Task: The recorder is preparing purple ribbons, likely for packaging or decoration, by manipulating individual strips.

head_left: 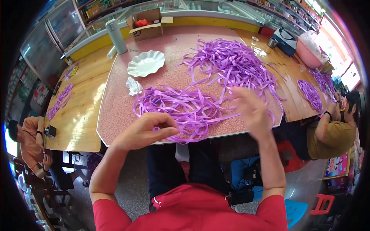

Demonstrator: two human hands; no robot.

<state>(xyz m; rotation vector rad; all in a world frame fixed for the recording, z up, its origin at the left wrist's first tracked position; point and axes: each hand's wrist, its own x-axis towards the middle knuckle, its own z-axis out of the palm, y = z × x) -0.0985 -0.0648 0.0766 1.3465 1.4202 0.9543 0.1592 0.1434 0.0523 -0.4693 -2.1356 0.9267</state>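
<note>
left hand [148, 129]: fingers curled, thumb and fingertips pinched on a strand of the purple ribbon pile [181, 107] at the near edge of the pink table [115, 115]. the pile lies directly beyond and to the right of this hand, touching it. right hand [252, 111]: raised, motion-blurred, fingers spread loosely; a ribbon strand runs toward it from the pile, but whether it grips the strand cannot be determined. a second, larger ribbon heap [231, 63] lies beyond the right hand. beyond the left hand: a crumpled white paper [133, 85], then a white scalloped plate [146, 63], then a grey flask [116, 36] and an open cardboard box [148, 25].
</note>
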